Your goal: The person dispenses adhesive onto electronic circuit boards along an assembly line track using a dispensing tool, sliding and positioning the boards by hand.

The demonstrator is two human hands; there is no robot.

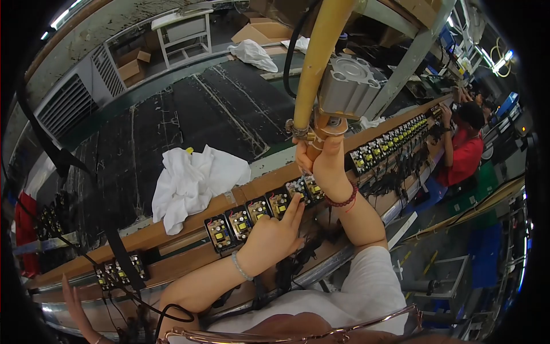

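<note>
My right hand (327,163) is closed around a nozzle tool (325,127) at the lower end of a thick yellow hose (322,51). The tool's tip points down at a small circuit board in a black case (297,187). My left hand (272,236) has two fingers stretched to that board's near edge, touching it or just over it; the other fingers are curled and partly hidden. To the left of it stands a row of similar cased boards (217,232), with yellow and silvery parts. Another board (315,189) shows partly behind my right wrist.
A crumpled white cloth (192,183) lies beyond the row. Black cables (303,258) hang along the near side. A metal cylinder block (350,86) stands close by my right hand. Further right, a long row of boards (389,143) leads to a person in red (465,152). Another person's hand (77,307) reaches in lower left.
</note>
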